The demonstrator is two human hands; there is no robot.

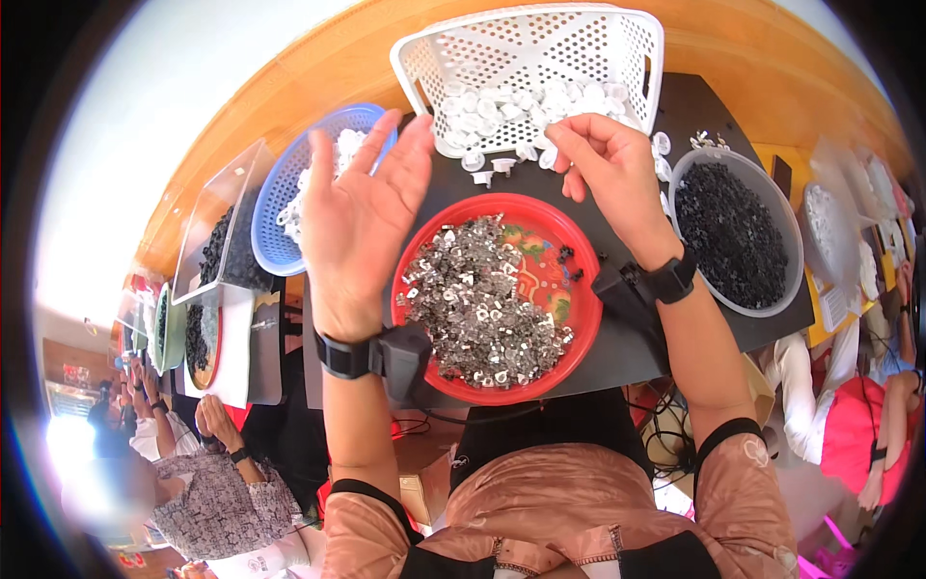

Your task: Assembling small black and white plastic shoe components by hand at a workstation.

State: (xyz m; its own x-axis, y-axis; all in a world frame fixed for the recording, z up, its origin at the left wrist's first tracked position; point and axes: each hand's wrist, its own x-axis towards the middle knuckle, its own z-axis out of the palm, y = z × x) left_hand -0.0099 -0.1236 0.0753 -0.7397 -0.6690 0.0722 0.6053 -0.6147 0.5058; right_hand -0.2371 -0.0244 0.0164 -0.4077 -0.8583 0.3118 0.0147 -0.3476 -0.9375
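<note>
My left hand [365, 217] is raised with its palm turned up and fingers spread, beside the blue perforated basket [265, 227] of white pieces. Nothing shows in that palm. At the front of the white plastic basket [403, 66], my right hand [617, 174] has thumb and fingers drawn together in a pinch. Whatever may be between those fingertips is too small to make out. Small white round plastic parts [492, 108] fill the basket's near side, and several lie on the table just before it. Between my forearms sits a red round tray [585, 318] heaped with small shiny metal parts [482, 318].
A grey bowl [793, 256] of small black parts [728, 232] stands at the right. On the left is a clear box [193, 246] with black pieces. Other people sit at both sides; one [217, 497] has hands near the left table. Cables [666, 425] hang below the table edge.
</note>
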